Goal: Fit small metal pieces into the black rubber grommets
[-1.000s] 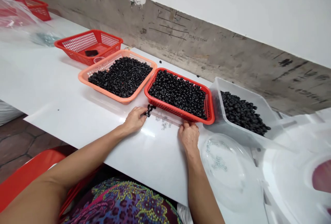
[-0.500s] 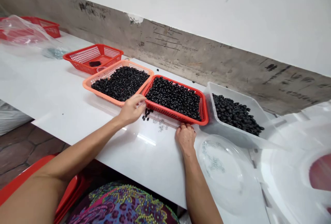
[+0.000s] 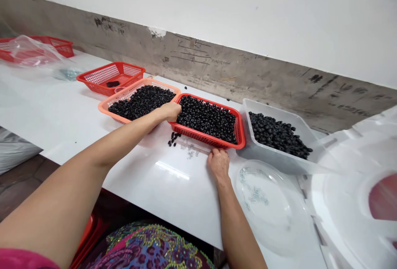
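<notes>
left hand [image 3: 169, 111]: curled at the corner of the red plastic basket [image 3: 201, 133], between it and the salmon basket [image 3: 107, 107], grip unclear | right hand [image 3: 218, 164]: fingertips against the red basket's front rim, grip unclear | black ring-shaped beads [image 3: 206, 116]: filling both baskets | loose beads [image 3: 173, 138]: on white table [image 3: 149, 186] | wall markings [image 3: 190, 51]: unreadable

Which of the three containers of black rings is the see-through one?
The clear plastic tub at the far right: its solid walls are transparent, while the salmon basket and the red basket are opaque, slotted plastic.
</notes>
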The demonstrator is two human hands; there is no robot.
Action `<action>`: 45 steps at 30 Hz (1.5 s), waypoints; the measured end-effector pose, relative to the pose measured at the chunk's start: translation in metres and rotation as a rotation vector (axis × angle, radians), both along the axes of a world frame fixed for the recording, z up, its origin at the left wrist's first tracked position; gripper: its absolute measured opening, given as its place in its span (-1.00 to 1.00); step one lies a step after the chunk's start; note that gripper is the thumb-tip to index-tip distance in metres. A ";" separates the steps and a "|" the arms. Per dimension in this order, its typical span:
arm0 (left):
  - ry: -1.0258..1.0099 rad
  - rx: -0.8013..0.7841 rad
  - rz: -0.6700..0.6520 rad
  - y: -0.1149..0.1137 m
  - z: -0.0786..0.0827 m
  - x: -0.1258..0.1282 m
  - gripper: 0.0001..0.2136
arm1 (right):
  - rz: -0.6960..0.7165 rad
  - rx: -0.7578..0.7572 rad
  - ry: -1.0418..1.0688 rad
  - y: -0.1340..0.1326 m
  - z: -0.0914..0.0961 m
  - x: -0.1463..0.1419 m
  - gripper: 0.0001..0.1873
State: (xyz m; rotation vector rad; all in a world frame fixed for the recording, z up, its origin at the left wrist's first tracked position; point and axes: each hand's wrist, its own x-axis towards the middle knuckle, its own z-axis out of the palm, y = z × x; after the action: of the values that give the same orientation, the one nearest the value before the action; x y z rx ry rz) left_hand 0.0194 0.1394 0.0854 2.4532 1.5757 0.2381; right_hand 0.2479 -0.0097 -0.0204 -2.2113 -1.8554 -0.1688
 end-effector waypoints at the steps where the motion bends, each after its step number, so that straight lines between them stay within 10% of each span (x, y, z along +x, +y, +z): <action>1: -0.021 -0.012 0.004 0.000 -0.001 0.001 -0.88 | 0.004 0.006 0.006 0.000 -0.001 0.000 -0.75; 6: -0.203 -0.011 -0.001 -0.004 0.001 -0.005 -0.88 | 0.076 0.087 0.080 0.004 -0.008 0.003 -0.76; 10: -0.722 -0.048 0.009 -0.032 0.001 -0.013 -0.87 | 0.152 0.225 0.209 0.007 -0.015 0.003 -0.76; 18: -1.669 -0.812 0.217 -0.123 -0.039 -0.016 -0.77 | 0.506 0.446 0.516 -0.019 0.016 -0.042 -0.84; 28: -1.784 -1.154 0.408 -0.142 -0.086 0.008 -0.85 | 0.672 0.451 0.538 -0.032 0.020 -0.076 -0.81; 45: -1.776 -1.332 0.291 -0.140 -0.089 -0.001 -0.92 | 0.381 0.154 1.046 -0.031 0.026 -0.062 -0.91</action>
State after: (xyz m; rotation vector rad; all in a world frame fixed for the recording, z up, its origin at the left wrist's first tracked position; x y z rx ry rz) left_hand 0.0189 -0.0011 -0.0038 0.3884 0.6225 0.7466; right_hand 0.1855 -0.0408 0.0054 -1.3294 -1.4832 0.7373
